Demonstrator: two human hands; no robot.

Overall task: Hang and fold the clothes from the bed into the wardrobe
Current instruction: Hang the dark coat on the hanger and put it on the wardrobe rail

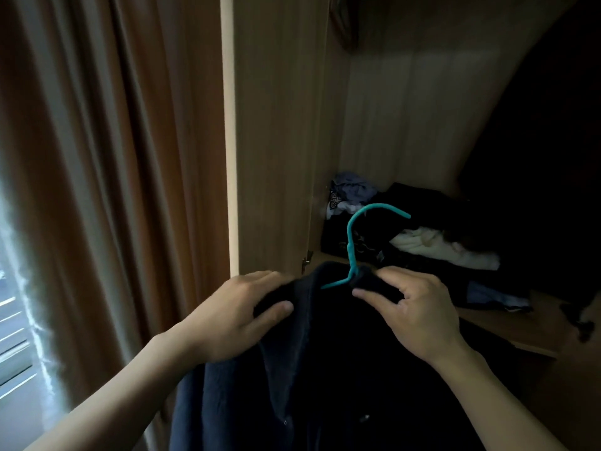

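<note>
Head view: the dark navy garment (325, 369) sat on 1 teal hanger (350, 245), held up before the open wardrobe (276, 141). The left hand (240, 307) gripped fabric left of the hanger. The right hand (413, 307) pinched the collar just right of its neck, probably to seat the shoulders. Loose clothes (442, 245) lay heaped behind the hanger.

A brown curtain (113, 157) hangs in long vertical folds at the left. At the far left edge, a pale sheer curtain (37, 307) lies over a bright window (11, 346) with horizontal slats.
</note>
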